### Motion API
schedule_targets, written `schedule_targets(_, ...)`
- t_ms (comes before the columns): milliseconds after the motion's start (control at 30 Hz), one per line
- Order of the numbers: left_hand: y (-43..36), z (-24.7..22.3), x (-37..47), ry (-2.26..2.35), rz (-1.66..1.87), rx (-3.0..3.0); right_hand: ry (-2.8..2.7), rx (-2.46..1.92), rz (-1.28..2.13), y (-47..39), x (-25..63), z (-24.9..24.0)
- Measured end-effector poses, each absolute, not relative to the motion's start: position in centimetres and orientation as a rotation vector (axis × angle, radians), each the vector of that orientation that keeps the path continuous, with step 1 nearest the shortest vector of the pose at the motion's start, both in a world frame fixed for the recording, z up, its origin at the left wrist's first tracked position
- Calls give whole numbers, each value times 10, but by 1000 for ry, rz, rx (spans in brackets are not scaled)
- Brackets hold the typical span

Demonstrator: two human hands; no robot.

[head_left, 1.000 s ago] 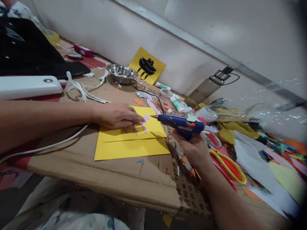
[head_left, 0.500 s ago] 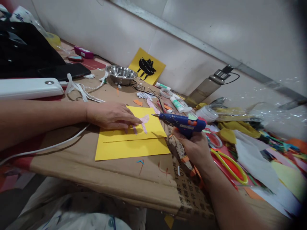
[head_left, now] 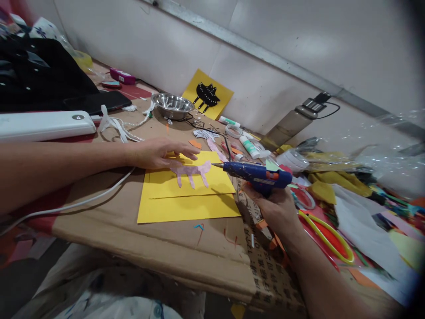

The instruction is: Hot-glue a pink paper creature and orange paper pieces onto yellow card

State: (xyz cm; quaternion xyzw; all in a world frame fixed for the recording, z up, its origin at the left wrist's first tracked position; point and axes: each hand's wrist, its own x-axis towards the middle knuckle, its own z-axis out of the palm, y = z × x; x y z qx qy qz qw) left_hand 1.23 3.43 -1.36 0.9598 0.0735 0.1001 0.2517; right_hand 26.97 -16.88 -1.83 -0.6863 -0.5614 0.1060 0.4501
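Note:
A pink paper cutout (head_left: 191, 171) with several downward strips lies on a yellow card (head_left: 186, 208), which has a raised flap or second sheet edge across it. My left hand (head_left: 162, 153) hovers over the card's upper left part, fingers stretched and apart, holding nothing; whether its palm touches the card I cannot tell. In my right hand (head_left: 277, 206) is a blue hot glue gun (head_left: 252, 173), gripped by its handle. The gun's metal nozzle points left, just right of the cutout's end. The trigger is hidden by my fingers.
Behind stand a steel bowl (head_left: 173, 106), a yellow card with a black cutout (head_left: 207, 95) and a grey bottle (head_left: 292, 122). Glue sticks (head_left: 249, 146), yellow-handled scissors (head_left: 327, 237) and paper scraps (head_left: 358, 217) crowd the right. A white cable (head_left: 83, 199) runs under my left arm.
My left hand has lifted off the pink cutout and shifted up, its fingers spreading, so more of the cutout shows. The glue gun stays about level beside it.

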Motion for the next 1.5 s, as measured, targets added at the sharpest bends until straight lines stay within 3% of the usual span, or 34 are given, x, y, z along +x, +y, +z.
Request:
schedule_targets(400, 26, -12, 18, 320, 72, 2735, -1413, -1674, 351, -168, 266, -25)
schedule_targets(733, 23, -7, 11, 99, 437, 2592, -1437, -1643, 338, -168, 267, -26)
schedule_targets(967, 25, -9, 13, 227, 370, 2623, -1547, -1594, 318, -171, 262, -29)
schedule_targets(1200, 27, -14, 15, 205, 396, 2622, -2026, -1620, -20, -170, 233, -14)
schedule_targets(1500, 27, -22, 15, 179, 459, 2586, -2197, -1751, -231, -166, 212, -7)
